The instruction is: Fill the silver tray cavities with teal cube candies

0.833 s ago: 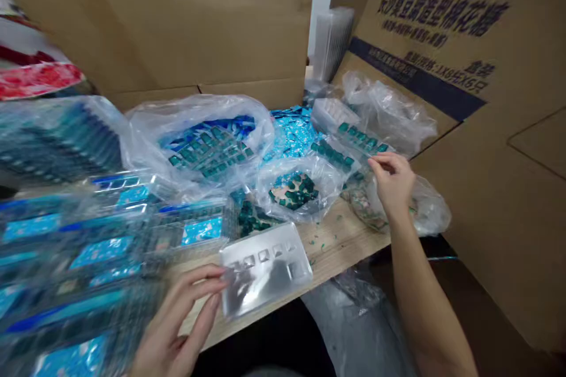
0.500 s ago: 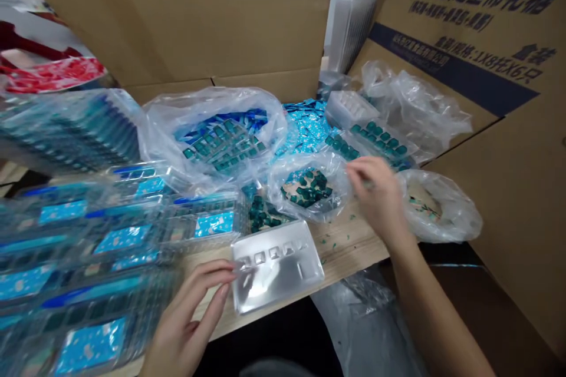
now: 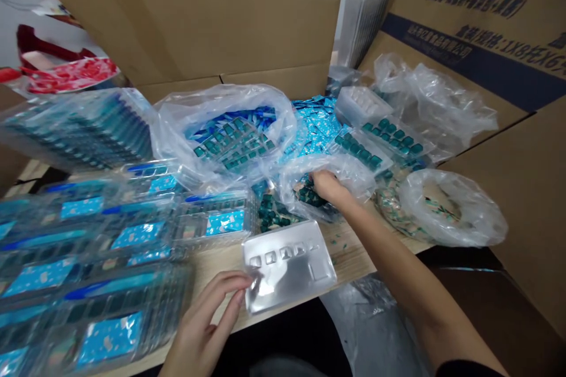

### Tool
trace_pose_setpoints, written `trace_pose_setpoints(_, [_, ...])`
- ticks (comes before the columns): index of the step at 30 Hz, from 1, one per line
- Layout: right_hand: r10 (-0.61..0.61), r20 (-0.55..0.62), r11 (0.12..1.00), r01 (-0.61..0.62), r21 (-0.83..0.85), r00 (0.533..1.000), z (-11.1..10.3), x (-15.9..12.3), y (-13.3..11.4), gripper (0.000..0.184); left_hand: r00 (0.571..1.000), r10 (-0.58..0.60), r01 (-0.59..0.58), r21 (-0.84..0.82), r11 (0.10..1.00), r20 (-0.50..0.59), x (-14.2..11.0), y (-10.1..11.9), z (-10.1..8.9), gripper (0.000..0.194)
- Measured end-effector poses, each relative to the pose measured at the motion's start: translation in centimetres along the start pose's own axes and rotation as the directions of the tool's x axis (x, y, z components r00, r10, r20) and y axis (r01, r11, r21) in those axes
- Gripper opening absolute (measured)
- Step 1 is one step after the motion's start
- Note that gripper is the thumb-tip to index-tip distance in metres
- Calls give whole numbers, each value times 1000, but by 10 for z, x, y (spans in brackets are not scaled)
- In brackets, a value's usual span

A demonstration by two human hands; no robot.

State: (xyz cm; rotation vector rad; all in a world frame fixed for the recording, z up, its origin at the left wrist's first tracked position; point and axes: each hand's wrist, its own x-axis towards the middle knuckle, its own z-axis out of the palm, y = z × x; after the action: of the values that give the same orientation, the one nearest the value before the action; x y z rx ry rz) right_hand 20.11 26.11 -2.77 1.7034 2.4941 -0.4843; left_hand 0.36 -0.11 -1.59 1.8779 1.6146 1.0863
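On the wooden tabletop (image 3: pixel 212 262), left hand (image 3: pixel 203 321) clamped on a silver blister tray (image 3: pixel 292 271), right hand (image 3: pixel 325 185) inside a clear plastic bag (image 3: pixel 349 174) of teal pieces (image 3: pixel 307 194), closure not determinable.

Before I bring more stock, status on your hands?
Left hand pinching silver blister tray edge. Right hand inside clear plastic bag of teal pieces. Stacked blister packs beside left hand.
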Motion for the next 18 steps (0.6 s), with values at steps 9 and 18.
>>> trace_pose_setpoints(9, [-108, -252, 838, 224, 497, 962, -5, -46, -11, 21, 1000, 18, -18, -28, 999, 8, 10, 10, 1, 21])
trace_pose_setpoints(18, [-112, -38, -221, 12, 975, 993, -3, -128, -28, 27, 993, 16, -38, -191, 981, -114, 50, 36, 21, 21])
